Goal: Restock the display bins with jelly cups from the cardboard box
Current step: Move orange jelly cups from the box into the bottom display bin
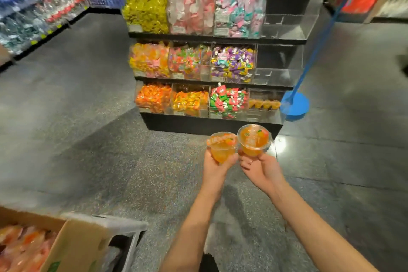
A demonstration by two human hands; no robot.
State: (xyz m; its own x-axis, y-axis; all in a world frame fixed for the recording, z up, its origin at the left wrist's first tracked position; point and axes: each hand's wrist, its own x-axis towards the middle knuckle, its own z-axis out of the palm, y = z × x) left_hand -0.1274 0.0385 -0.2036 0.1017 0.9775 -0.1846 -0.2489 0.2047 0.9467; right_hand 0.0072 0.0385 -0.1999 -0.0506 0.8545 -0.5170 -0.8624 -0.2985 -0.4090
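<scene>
At the lower left edge, a cardboard box (75, 247) is cut off by the frame; blurred orange and pink cups (19, 247) fill what shows of it, and it rests on a grey crate (123, 238) whose body is mostly hidden. Both bare forearms reach forward over the speckled floor (99, 150). The left hand (215, 166) grips an orange jelly cup (221, 147) from below, fingers curled round its clear body. The right hand (262, 166) holds a second cup (254, 142) the same way, lid tilted toward the camera; its print is too blurred to read. The two cups sit just beside each other, possibly touching.

Beyond them stands the display rack (209, 123). Its bottom right bin (265, 106) holds a single row of orange cups, while the bins above it look bare through glare. Other bins are packed with candy. A blue stand (294, 106) sits beside the rack, its pole running out of frame.
</scene>
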